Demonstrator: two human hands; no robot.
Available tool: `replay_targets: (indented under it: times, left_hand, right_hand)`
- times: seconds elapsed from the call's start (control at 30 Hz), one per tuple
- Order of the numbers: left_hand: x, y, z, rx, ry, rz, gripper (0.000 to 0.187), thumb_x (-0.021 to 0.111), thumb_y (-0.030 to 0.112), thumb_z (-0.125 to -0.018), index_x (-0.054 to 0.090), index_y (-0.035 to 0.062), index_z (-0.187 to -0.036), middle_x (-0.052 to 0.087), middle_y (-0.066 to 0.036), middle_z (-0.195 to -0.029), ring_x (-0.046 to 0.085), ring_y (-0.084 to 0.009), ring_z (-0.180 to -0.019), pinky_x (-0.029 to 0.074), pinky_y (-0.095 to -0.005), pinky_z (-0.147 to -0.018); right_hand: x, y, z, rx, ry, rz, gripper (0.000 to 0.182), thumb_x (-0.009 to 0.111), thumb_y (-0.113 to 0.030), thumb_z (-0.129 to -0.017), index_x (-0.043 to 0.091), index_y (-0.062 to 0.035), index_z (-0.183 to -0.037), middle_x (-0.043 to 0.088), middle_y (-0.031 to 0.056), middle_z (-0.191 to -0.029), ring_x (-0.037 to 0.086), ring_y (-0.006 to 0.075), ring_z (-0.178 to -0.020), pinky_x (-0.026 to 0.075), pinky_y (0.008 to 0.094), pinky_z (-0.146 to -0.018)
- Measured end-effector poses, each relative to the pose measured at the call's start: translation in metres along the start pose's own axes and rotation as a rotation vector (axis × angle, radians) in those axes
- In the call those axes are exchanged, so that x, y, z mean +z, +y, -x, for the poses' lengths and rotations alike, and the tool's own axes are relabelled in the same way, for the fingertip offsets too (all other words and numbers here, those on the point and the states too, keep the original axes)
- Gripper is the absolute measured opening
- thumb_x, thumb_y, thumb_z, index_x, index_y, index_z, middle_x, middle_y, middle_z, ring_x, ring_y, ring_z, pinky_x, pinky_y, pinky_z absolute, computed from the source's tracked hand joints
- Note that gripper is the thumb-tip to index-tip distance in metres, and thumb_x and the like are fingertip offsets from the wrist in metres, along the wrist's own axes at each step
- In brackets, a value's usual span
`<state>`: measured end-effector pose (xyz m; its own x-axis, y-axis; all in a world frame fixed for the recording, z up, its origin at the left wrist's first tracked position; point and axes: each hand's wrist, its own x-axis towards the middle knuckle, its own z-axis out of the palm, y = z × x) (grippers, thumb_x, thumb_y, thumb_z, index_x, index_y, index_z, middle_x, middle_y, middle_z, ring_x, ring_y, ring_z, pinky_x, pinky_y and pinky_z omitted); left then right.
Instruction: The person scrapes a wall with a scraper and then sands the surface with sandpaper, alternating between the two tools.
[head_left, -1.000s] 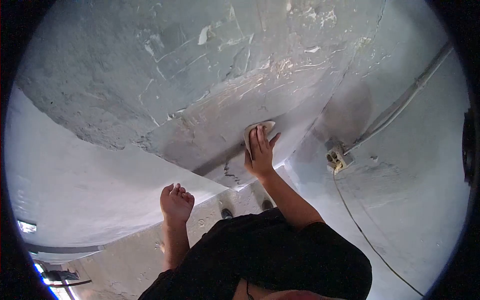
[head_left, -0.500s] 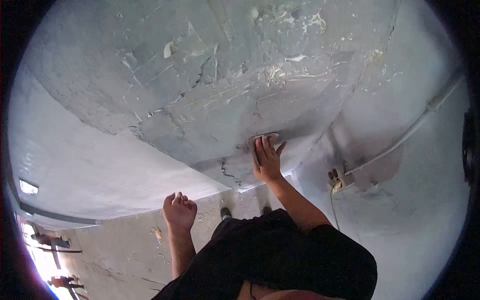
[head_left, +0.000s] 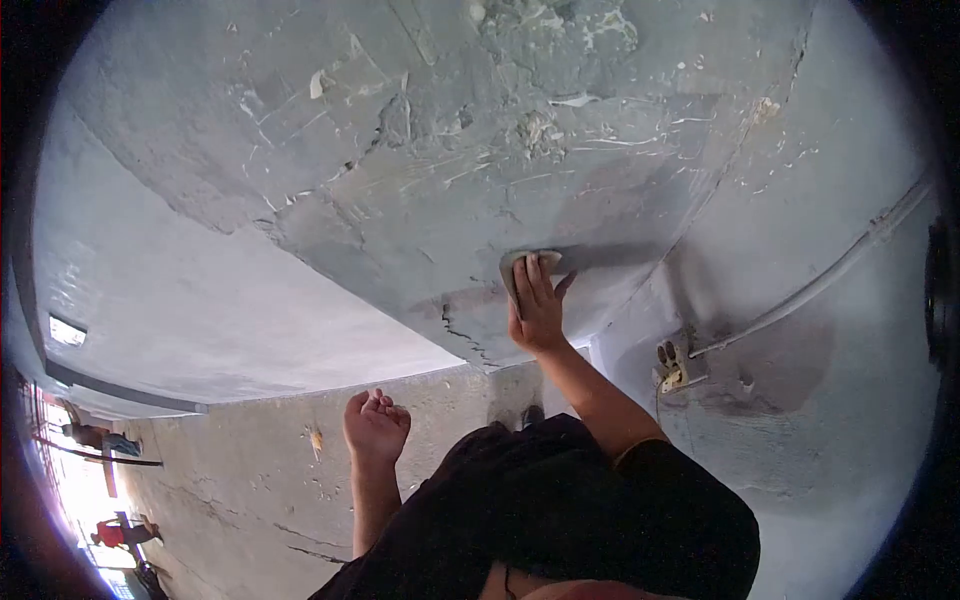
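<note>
My right hand (head_left: pixel 540 308) presses a thin, greyish piece of sandpaper (head_left: pixel 511 268) flat against the patchy grey wall (head_left: pixel 400 230). Its fingers lie over the sheet and the thumb stands out to the right. Most of the sheet is covered by the hand, and only its upper and left edges show. My left hand (head_left: pixel 377 428) is raised at the left of my body, away from the wall, fingers curled in loosely with nothing visible in them. Just left of and below the sandpaper runs a jagged crack (head_left: pixel 462 338) in the wall.
At right, an electrical socket box (head_left: pixel 675 368) with a conduit (head_left: pixel 800 297) is fixed to the adjoining wall. Scraped, flaking patches (head_left: pixel 540 135) mark the wall higher up. Concrete floor (head_left: pixel 240 470) lies below. Two people (head_left: pixel 125 532) are far off by the bright opening at left.
My left hand has shifted slightly to the right, still curled. The view has tilted a little. My right hand stays on the sandpaper at nearly the same part of the wall.
</note>
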<state>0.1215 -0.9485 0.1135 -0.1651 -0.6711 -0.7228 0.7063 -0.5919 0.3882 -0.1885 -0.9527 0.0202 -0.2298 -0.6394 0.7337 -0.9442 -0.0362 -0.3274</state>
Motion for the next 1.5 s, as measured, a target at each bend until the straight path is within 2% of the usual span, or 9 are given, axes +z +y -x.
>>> replay_targets:
  times: [0.37, 0.47, 0.63, 0.83, 0.93, 1.07, 1.1, 1.4, 1.5]
  left_hand:
    - [0.021, -0.038, -0.004, -0.213, -0.241, -0.035, 0.023, 0.051, 0.023, -0.089, 0.061, 0.0035, -0.082, 0.062, -0.008, -0.070, 0.057, -0.0199, -0.062, 0.050, -0.0327, -0.066]
    - [0.027, -0.033, -0.002, -0.138, -0.075, -0.108, 0.019, 0.050, 0.025, -0.088, 0.055, 0.0086, -0.080, 0.053, -0.003, -0.072, 0.050, -0.0188, -0.065, 0.046, -0.0321, -0.065]
    - [0.009, -0.001, -0.028, -0.132, -0.116, -0.046, 0.021, 0.050, 0.025, -0.088, 0.058, 0.0064, -0.081, 0.056, -0.005, -0.070, 0.054, -0.0188, -0.064, 0.049, -0.0324, -0.065]
    - [0.041, 0.042, -0.057, -0.046, -0.094, -0.126, 0.016, 0.051, 0.027, -0.085, 0.054, 0.0116, -0.080, 0.051, 0.000, -0.068, 0.048, -0.0169, -0.060, 0.044, -0.0322, -0.063]
    - [0.063, 0.055, -0.069, -0.006, -0.091, -0.176, 0.016, 0.052, 0.028, -0.084, 0.055, 0.0115, -0.084, 0.052, 0.000, -0.073, 0.047, -0.0166, -0.062, 0.043, -0.0327, -0.065]
    - [0.093, 0.059, -0.060, 0.053, -0.176, -0.336, 0.046, 0.054, 0.029, -0.084, 0.048, 0.0057, -0.123, 0.047, -0.011, -0.119, 0.046, -0.0254, -0.113, 0.037, -0.0431, -0.099]
    - [0.094, 0.059, -0.066, 0.053, -0.227, -0.346, 0.056, 0.053, 0.031, -0.085, 0.041, 0.0052, -0.134, 0.037, -0.015, -0.136, 0.031, -0.0305, -0.132, 0.023, -0.0479, -0.111]
    - [0.085, 0.055, -0.090, -0.061, -0.264, -0.478, 0.064, 0.048, 0.034, -0.086, 0.034, 0.0056, -0.142, 0.036, -0.013, -0.145, 0.027, -0.0297, -0.137, 0.010, -0.0506, -0.114]
    - [0.086, 0.056, -0.096, -0.067, -0.288, -0.473, 0.065, 0.048, 0.035, -0.086, 0.032, 0.0047, -0.141, 0.034, -0.013, -0.148, 0.028, -0.0285, -0.138, 0.007, -0.0506, -0.115]
  right_hand:
    - [0.007, 0.006, 0.012, 0.016, 0.012, 0.035, 0.061, 0.054, -0.018, -0.080, 0.044, -0.0065, -0.139, 0.037, 0.0160, -0.148, 0.040, 0.0373, -0.133, -0.004, 0.0754, -0.102]
    - [0.008, 0.008, 0.003, 0.005, -0.013, 0.067, 0.060, 0.052, -0.019, -0.080, 0.045, -0.0062, -0.138, 0.037, 0.0162, -0.147, 0.040, 0.0381, -0.133, -0.004, 0.0759, -0.102]
    - [0.012, -0.008, -0.023, -0.016, 0.168, 0.053, 0.059, 0.051, -0.022, -0.086, 0.041, 0.0053, -0.137, 0.032, 0.0248, -0.148, 0.031, 0.0431, -0.137, -0.006, 0.0725, -0.105]
    - [0.024, -0.005, 0.004, -0.041, 0.076, 0.199, 0.063, 0.053, -0.020, -0.085, 0.037, 0.0068, -0.139, 0.027, 0.0264, -0.149, 0.026, 0.0443, -0.139, -0.007, 0.0722, -0.105]
    - [0.002, -0.019, -0.031, 0.035, 0.174, 0.082, 0.063, 0.053, -0.020, -0.081, 0.041, 0.0005, -0.139, 0.031, 0.0215, -0.150, 0.037, 0.0396, -0.134, -0.007, 0.0752, -0.102]
    - [-0.006, -0.031, -0.042, 0.088, 0.168, 0.087, 0.065, 0.055, -0.020, -0.080, 0.039, 0.0014, -0.139, 0.031, 0.0235, -0.149, 0.036, 0.0415, -0.134, -0.005, 0.0757, -0.102]
    - [0.001, -0.028, -0.031, 0.067, 0.129, 0.097, 0.065, 0.053, -0.021, -0.083, 0.036, 0.0038, -0.141, 0.028, 0.0263, -0.149, 0.029, 0.0432, -0.137, -0.006, 0.0735, -0.104]
    - [-0.008, -0.041, -0.041, 0.125, 0.006, 0.159, 0.064, 0.050, -0.019, -0.087, 0.030, 0.0074, -0.142, 0.024, 0.0285, -0.150, 0.019, 0.0434, -0.142, -0.007, 0.0685, -0.107]
    - [0.005, -0.031, -0.039, 0.074, 0.189, 0.115, 0.063, 0.055, -0.022, -0.083, 0.039, -0.0002, -0.140, 0.031, 0.0205, -0.149, 0.033, 0.0394, -0.137, -0.003, 0.0739, -0.105]
